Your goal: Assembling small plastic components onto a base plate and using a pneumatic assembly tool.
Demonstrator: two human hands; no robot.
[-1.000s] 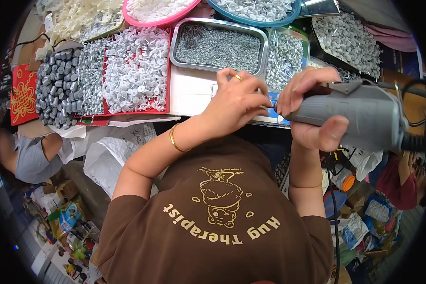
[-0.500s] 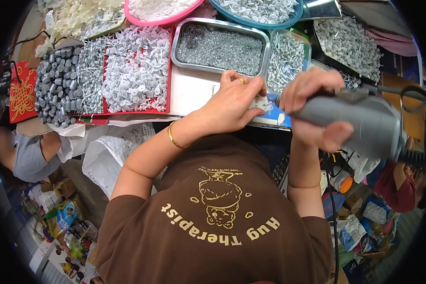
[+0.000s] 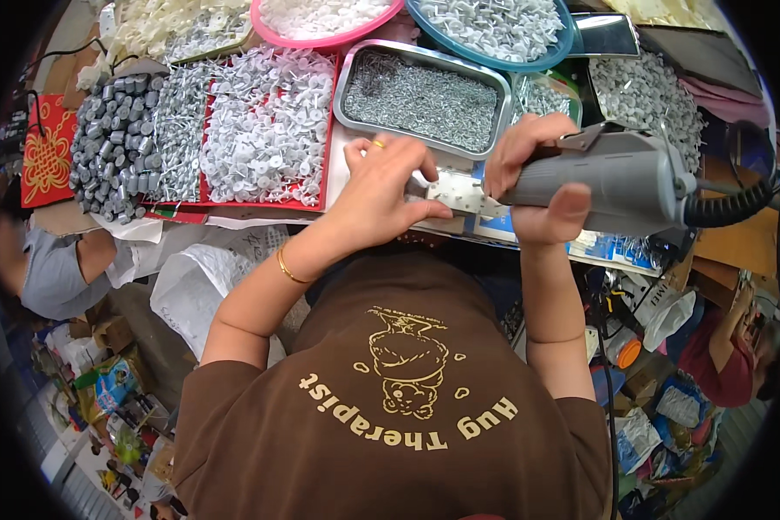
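A small white plate (image 3: pixel 461 192) with several dots or holes lies at the work table's near edge. My left hand (image 3: pixel 377 186) is at its left end, index finger and thumb on either side, pinching it; a greyish bit between them is unclear. Wrapped in my right hand (image 3: pixel 537 169) is a grey electric screwdriver (image 3: pixel 611 178), lying nearly level, a black coiled cord at its back end. Its tip is hidden behind my right fingers, close to the plate's right end.
Beyond my hands stands a metal tray (image 3: pixel 425 143) of small screws. To the left, a red box (image 3: pixel 329 165) holds white plastic-headed nails beside grey cylinders (image 3: pixel 117 143). Pink (image 3: pixel 321 42) and teal (image 3: pixel 494 65) basins stand behind. Other people work at both sides.
The screwdriver has moved left and away from me, and is more level. My left hand has shifted left, uncovering more of the white plate. The whole view has shifted slightly.
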